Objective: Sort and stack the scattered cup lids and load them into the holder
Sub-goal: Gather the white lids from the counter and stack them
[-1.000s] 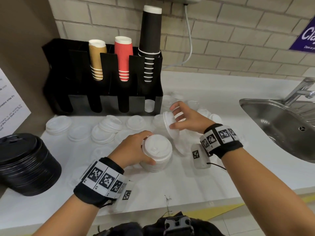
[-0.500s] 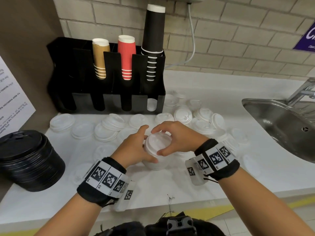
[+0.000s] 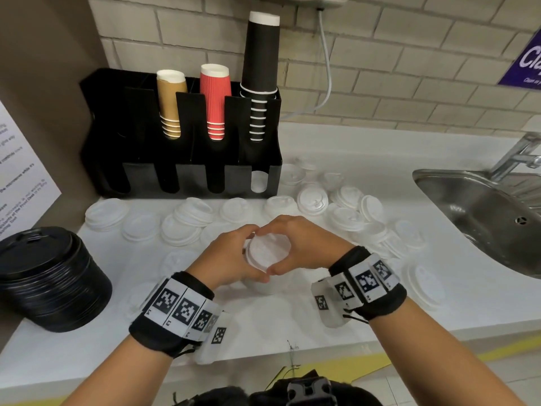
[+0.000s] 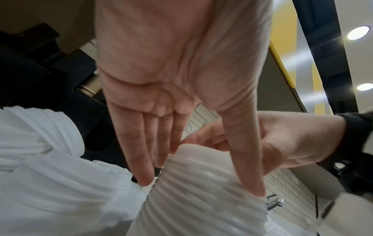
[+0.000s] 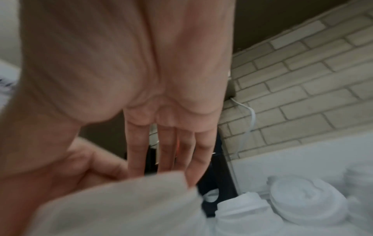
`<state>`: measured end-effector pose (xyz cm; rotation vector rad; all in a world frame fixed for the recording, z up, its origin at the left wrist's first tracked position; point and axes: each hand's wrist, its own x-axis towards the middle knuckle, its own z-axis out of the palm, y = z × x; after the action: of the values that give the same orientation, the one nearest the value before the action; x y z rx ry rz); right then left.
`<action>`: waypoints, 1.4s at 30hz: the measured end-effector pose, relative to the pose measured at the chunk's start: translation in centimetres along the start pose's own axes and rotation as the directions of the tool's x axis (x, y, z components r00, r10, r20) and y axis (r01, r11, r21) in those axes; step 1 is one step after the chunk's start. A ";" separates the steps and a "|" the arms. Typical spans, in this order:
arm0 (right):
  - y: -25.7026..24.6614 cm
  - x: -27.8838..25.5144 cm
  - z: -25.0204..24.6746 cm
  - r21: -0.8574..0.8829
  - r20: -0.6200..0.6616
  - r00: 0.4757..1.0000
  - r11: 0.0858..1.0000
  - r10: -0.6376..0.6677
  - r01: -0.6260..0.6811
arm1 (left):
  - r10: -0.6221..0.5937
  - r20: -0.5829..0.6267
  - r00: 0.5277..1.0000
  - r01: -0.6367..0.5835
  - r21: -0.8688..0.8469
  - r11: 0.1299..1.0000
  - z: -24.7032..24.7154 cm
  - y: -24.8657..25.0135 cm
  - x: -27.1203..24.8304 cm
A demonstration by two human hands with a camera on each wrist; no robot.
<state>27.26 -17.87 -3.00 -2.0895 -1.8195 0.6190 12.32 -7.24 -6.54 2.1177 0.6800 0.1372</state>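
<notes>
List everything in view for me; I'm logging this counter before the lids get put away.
stack of white lids: one, white, centre of counter, gripped from both sides
loose white lids: many, white, scattered over the counter in front of and right of the holder
black lids: one stack, black, left end of counter
holder: one, black, against the brick wall
brown cups: one stack, brown, in holder
red cups: one stack, red, in holder
black cups: one tall stack, black, in holder
sink: one, steel, right
tap: one, steel, behind sink
counter: one, white
left hand: curled round the stack
right hand: curled round the stack
</notes>
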 end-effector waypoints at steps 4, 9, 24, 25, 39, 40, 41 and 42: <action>3.2 0.9 -3.1 0.343 -0.128 0.979 0.933 0.159 -0.107 | -0.001 0.008 1.000 0.001 0.021 1.000 0.0 0.3 0.0; 7.1 5.2 -4.7 0.106 -0.090 0.866 0.869 0.493 -0.484 | 0.008 0.015 1.000 -0.008 0.014 1.000 0.1 0.3 0.2; 6.2 9.9 -3.6 -0.284 -0.087 0.890 0.845 0.448 -0.453 | 0.007 0.004 1.000 -0.007 0.013 1.000 0.1 -0.1 0.5; 6.1 9.9 -3.7 -0.277 -0.068 0.912 0.871 0.404 -0.406 | 0.006 0.005 1.000 -0.006 0.013 1.000 0.1 -0.2 0.5; 7.1 11.0 -2.9 -0.397 0.189 0.892 0.863 0.410 -0.313 | 0.008 0.018 1.000 -0.008 0.008 1.000 0.0 -0.1 0.5; 7.3 11.2 -2.9 -0.434 0.188 0.890 0.848 0.414 -0.303 | 0.006 0.019 1.000 -0.006 0.010 1.000 0.0 -0.1 0.6; 7.5 11.4 -2.9 -0.468 0.188 0.891 0.835 0.414 -0.289 | 0.006 0.019 1.000 -0.006 0.012 1.000 0.0 -0.1 0.6; 7.8 11.6 -2.7 -0.499 0.195 0.889 0.823 0.413 -0.273 | 0.006 0.019 1.000 -0.006 0.014 1.000 0.0 -0.1 0.6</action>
<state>36.54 -7.49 -5.93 -2.8298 -1.8923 0.6666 12.80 -6.94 -6.70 2.1321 0.6650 0.1157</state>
